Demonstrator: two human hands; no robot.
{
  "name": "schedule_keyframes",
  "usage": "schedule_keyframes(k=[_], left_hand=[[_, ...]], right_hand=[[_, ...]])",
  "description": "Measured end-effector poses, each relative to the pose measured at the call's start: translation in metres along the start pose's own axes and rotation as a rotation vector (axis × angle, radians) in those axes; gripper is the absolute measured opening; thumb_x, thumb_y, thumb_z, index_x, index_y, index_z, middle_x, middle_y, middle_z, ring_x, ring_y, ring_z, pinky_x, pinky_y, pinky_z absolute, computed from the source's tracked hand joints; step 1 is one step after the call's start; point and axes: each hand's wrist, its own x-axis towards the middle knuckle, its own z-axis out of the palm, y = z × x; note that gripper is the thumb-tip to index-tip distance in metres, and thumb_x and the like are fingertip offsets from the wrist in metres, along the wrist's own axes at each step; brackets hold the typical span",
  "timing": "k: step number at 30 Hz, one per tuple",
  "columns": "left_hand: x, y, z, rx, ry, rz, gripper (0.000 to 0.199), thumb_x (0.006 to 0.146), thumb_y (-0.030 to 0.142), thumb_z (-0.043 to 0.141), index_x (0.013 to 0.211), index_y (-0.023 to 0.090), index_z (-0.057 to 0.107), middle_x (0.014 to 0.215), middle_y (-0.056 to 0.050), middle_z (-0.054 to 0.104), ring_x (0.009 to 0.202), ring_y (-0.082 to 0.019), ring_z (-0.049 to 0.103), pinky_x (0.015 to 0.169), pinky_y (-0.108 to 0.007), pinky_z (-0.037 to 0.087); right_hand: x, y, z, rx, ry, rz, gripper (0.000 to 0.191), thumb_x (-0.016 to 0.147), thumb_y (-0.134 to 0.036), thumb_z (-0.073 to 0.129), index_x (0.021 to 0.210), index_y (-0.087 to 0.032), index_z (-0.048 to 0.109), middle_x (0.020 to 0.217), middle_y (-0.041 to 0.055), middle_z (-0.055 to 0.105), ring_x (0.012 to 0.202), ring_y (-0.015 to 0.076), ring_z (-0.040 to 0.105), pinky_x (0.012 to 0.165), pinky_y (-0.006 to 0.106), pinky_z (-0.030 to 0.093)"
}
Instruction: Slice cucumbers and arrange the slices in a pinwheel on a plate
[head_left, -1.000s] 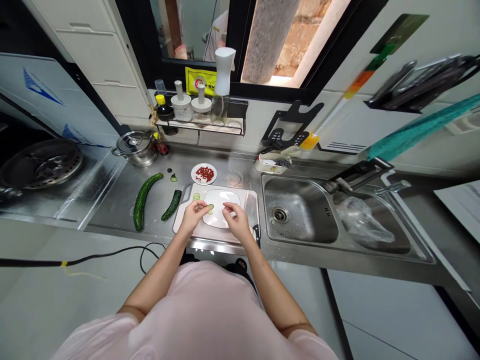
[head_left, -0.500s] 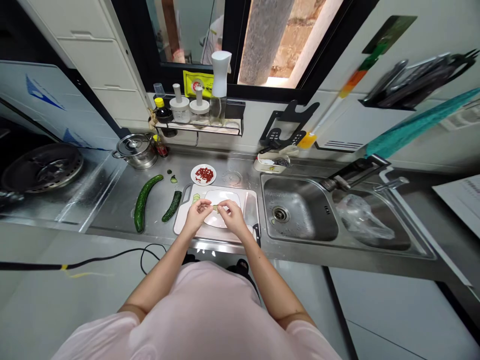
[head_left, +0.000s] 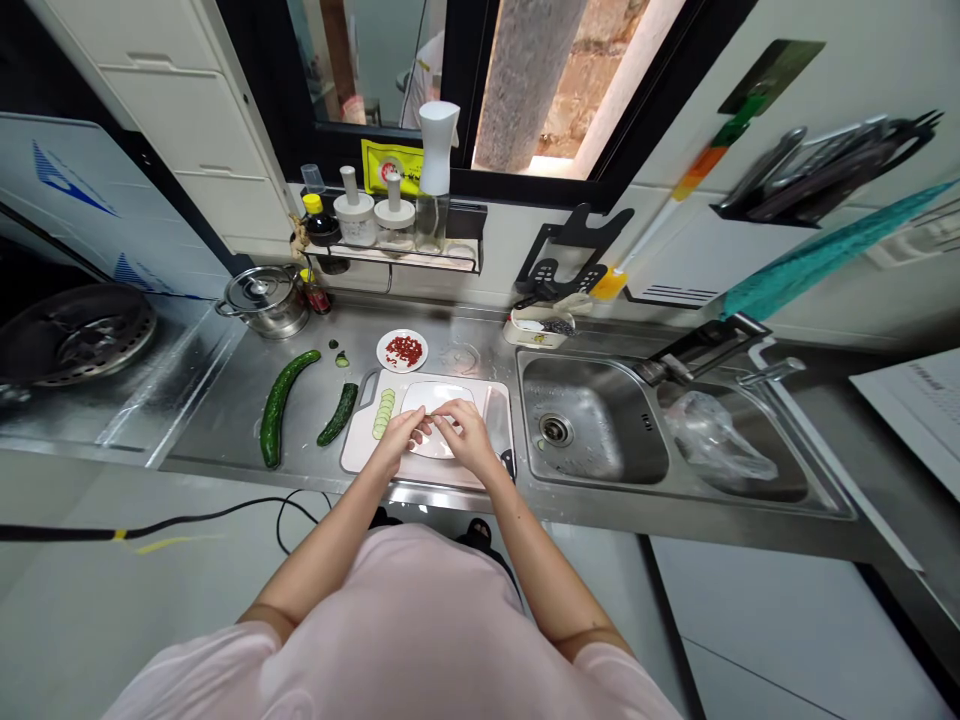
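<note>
Over a white plate point(head_left: 437, 393), my left hand point(head_left: 402, 437) and my right hand point(head_left: 463, 432) meet fingertip to fingertip. Pinched between them is a small cucumber slice point(head_left: 429, 415), seen almost edge-on and partly covered by the fingers. The plate rests on a pale cutting board point(head_left: 354, 452). A row of overlapping cucumber slices point(head_left: 384, 412) lies on the board, left of the plate. At the board's right side lies a knife point(head_left: 508, 463), its dark handle toward me. A cut piece of cucumber point(head_left: 337, 415) lies left of the board, and a whole cucumber point(head_left: 283, 405) farther left.
Behind the board stands a small plate of chopped red pieces point(head_left: 403, 350). Cucumber ends point(head_left: 341, 359) lie on the steel counter. A lidded pot point(head_left: 266, 302) is at the back left. To the right is a double sink point(head_left: 600, 440) with a plastic bag point(head_left: 712, 440) in its far basin.
My left hand has shifted slightly down and left, uncovering more of the row of slices. The slice between my fingers has turned nearly edge-on. The whole view has shifted slightly.
</note>
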Motion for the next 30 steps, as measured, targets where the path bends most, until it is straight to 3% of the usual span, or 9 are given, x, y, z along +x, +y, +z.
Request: schedule_keyframes(k=[10, 20, 30], left_hand=[[0.015, -0.007, -0.001, -0.010, 0.068, 0.078, 0.043, 0.055, 0.041, 0.078, 0.086, 0.015, 0.063, 0.072, 0.000, 0.062, 0.064, -0.009, 0.057, 0.053, -0.018, 0.035], [0.028, -0.004, -0.004, 0.073, 0.028, 0.264, 0.040, 0.054, 0.030, 0.080, 0.085, 0.014, 0.059, 0.069, 0.003, 0.058, 0.063, -0.007, 0.055, 0.064, -0.021, 0.043], [0.055, -0.024, -0.012, 0.195, -0.025, 0.323, 0.037, 0.057, 0.030, 0.076, 0.086, 0.014, 0.058, 0.067, 0.003, 0.057, 0.062, -0.008, 0.054, 0.062, -0.021, 0.042]], right_hand=[[-0.002, 0.014, -0.002, -0.093, -0.069, -0.005, 0.018, 0.090, -0.029, 0.048, 0.091, -0.021, 0.064, 0.088, 0.0050, 0.059, 0.089, 0.0183, 0.050, 0.079, 0.030, 0.039], [0.003, 0.027, 0.004, -0.093, -0.073, 0.035, 0.020, 0.090, -0.029, 0.046, 0.085, -0.020, 0.063, 0.083, 0.0037, 0.058, 0.084, 0.0161, 0.052, 0.075, 0.027, 0.039], [0.001, 0.058, 0.026, 0.039, -0.065, 0.235, 0.022, 0.085, -0.031, 0.048, 0.083, -0.017, 0.064, 0.073, 0.0007, 0.063, 0.066, 0.0122, 0.054, 0.063, 0.021, 0.039]])
